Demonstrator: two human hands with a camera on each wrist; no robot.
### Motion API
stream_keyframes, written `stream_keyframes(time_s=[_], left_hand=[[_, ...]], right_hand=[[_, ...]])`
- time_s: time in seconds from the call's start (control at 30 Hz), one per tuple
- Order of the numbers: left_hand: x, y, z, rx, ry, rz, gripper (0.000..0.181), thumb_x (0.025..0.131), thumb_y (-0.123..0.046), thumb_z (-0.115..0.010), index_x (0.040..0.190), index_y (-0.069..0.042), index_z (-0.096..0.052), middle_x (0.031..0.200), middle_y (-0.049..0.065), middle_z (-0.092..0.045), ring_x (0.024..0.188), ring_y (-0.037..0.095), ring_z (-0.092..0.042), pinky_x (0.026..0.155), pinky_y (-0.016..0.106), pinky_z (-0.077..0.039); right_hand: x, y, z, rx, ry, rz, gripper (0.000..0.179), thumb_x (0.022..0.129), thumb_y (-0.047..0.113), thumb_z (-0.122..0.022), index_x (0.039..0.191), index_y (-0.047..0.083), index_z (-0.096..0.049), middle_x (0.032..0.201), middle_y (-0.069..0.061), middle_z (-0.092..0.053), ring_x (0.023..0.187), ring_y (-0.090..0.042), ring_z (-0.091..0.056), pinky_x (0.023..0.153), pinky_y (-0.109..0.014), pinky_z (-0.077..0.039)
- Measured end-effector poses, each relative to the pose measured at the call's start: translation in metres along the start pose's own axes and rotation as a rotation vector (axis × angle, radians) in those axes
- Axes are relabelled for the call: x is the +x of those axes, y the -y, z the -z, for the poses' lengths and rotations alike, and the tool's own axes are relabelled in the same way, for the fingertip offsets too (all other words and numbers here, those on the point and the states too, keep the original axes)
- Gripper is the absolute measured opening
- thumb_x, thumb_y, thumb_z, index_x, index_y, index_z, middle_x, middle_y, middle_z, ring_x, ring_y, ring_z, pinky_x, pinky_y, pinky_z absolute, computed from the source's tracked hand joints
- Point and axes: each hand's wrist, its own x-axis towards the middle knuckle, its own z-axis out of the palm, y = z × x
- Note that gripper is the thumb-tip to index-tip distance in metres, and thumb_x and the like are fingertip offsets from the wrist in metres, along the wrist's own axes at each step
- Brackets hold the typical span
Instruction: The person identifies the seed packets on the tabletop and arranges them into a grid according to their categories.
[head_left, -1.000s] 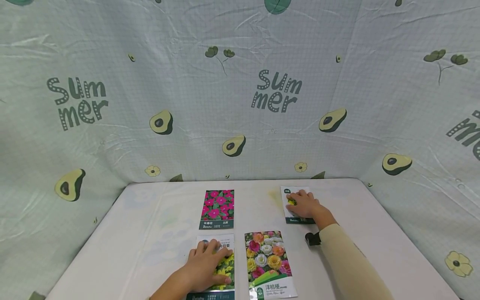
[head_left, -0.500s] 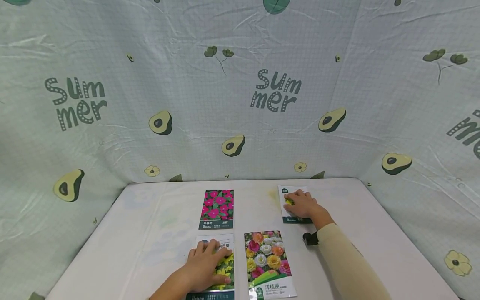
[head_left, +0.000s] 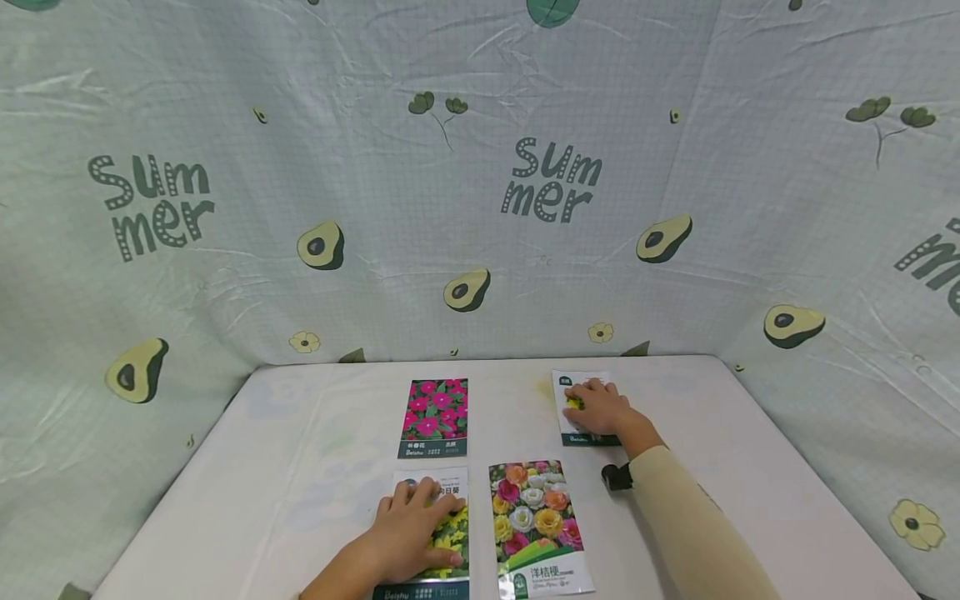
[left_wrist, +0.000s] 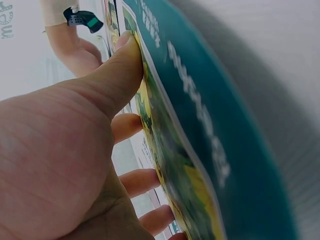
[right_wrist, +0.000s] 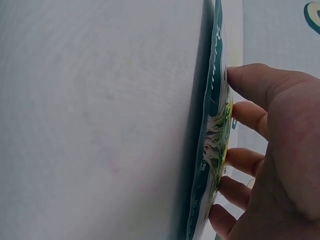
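Note:
My left hand (head_left: 405,533) rests flat with spread fingers on a sunflower seed packet (head_left: 431,591) at the front. In the left wrist view its thumb and fingertips touch the face of that packet (left_wrist: 200,125). At the back right, my right hand (head_left: 602,408) presses its fingertips on a white and green seed packet (head_left: 585,438), covering much of the picture. The right wrist view shows this packet (right_wrist: 215,135) lying on the table under the fingers. A pink-flower seed packet (head_left: 437,412) lies back left, and a packet with multicoloured blooms (head_left: 536,521) lies front right, both untouched.
All the packets lie on a white-covered table (head_left: 300,467). A pale curtain (head_left: 390,192) printed with avocados hangs behind and at the sides. A black wrist device (head_left: 617,477) sits at the right sleeve (head_left: 690,517).
My right hand has slid its packet a short way left across the table, toward the pink-flower packet. My left hand and the other packets stay in place.

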Motion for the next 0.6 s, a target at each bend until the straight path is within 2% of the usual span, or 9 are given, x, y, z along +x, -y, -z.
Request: stream_keyframes(time_s=[0.4, 0.6], left_hand=[[0.002, 0.004, -0.003, 0.0, 0.0, -0.004, 0.069, 0.081, -0.072, -0.069, 0.141, -0.039, -0.057, 0.136, 0.005, -0.045, 0.119, 0.037, -0.041, 0.088, 0.059, -0.037], [0.001, 0.001, -0.001, -0.006, 0.008, 0.002, 0.07, 0.08, -0.069, -0.072, 0.14, -0.036, -0.058, 0.137, 0.005, -0.045, 0.12, 0.036, -0.041, 0.087, 0.059, -0.037]], right_hand=[[0.005, 0.006, -0.004, -0.01, 0.009, 0.014, 0.054, 0.104, 0.042, -0.057, 0.152, 0.017, -0.051, 0.156, -0.019, -0.04, 0.14, -0.045, -0.035, 0.112, -0.068, -0.029], [0.004, 0.011, -0.006, -0.006, 0.009, 0.005, 0.054, 0.104, 0.042, -0.057, 0.152, 0.019, -0.05, 0.157, -0.018, -0.04, 0.139, -0.044, -0.036, 0.112, -0.068, -0.03]])
